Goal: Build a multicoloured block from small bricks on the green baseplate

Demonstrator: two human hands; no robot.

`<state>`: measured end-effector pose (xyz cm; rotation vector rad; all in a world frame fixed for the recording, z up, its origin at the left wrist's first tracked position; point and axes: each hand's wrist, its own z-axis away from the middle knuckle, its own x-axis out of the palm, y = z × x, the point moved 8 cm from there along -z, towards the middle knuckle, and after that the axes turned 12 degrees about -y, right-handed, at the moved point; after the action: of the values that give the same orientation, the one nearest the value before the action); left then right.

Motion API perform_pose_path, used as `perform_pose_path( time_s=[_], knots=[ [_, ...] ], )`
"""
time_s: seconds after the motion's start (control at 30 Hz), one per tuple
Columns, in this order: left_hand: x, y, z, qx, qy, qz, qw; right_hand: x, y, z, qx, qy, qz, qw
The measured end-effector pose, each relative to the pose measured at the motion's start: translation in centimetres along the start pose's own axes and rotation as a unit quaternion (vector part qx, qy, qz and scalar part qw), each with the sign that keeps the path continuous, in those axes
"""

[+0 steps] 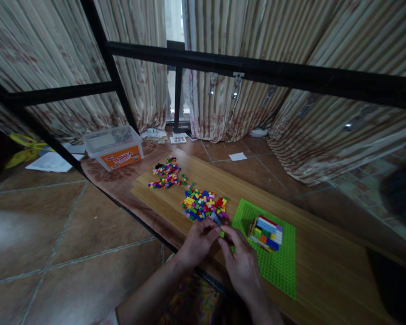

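Observation:
My left hand [200, 240] and my right hand [241, 261] meet at the near edge of a wooden board, fingertips almost together. Pinched between them is a small green building brick [222, 234]; both hands' fingers are closed around it. A longer grey-blue brick [216, 219] shows just beyond the left fingertips, and whether it is held I cannot tell. Right of my hands lies a green studded baseplate [280, 271]. On it stands a small block-like structure of multicoloured bricks [266, 232]. Past my left hand spreads a pile of loose mixed bricks [203, 204].
Smaller bricks [167, 174] lie scattered at the far left end of the wooden board [328, 257]. Behind them, a clear plastic box [113, 144] with an orange label rests on a brown cloth [103, 174]. A black metal frame [223, 61] crosses in front of the curtains.

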<state>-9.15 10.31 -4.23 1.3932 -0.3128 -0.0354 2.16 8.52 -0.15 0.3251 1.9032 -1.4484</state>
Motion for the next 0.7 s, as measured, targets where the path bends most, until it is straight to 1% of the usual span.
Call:
perform_pose_path(
  time_s=[0.07,0.13,0.2,0.27,0.37,0.43,0.5,0.6,0.7],
  knots=[
    [0.0,-0.3,0.4,-0.029,-0.004,0.023,0.999,0.2,0.4,0.2,0.022,-0.010,-0.041,0.999],
    [0.3,-0.8,0.7,-0.065,-0.027,0.057,0.996,0.7,1.0,0.5,0.041,-0.021,-0.097,0.994],
    [0.7,-1.4,1.1,-0.100,-0.063,0.087,0.989,1.5,1.6,0.9,0.062,-0.043,-0.166,0.983],
    [0.7,-2.0,1.4,-0.127,-0.085,0.100,0.983,2.3,2.5,1.5,0.088,-0.060,-0.226,0.968],
    [0.0,-3.0,1.9,-0.159,-0.084,0.112,0.977,2.7,4.1,2.4,0.132,-0.051,-0.266,0.954],
    [-0.5,-3.5,2.3,-0.173,-0.074,0.124,0.974,2.4,5.0,2.7,0.144,-0.028,-0.252,0.957],
    [-1.0,-3.7,2.5,-0.175,-0.056,0.136,0.973,1.9,5.4,2.4,0.133,-0.004,-0.205,0.970],
    [-1.2,-3.5,2.7,-0.161,-0.031,0.165,0.973,1.6,5.1,0.9,0.097,0.017,-0.087,0.991],
    [-1.1,-3.2,2.6,-0.142,-0.017,0.193,0.971,1.8,4.7,-0.7,0.082,0.036,0.024,0.996]
  ],
)
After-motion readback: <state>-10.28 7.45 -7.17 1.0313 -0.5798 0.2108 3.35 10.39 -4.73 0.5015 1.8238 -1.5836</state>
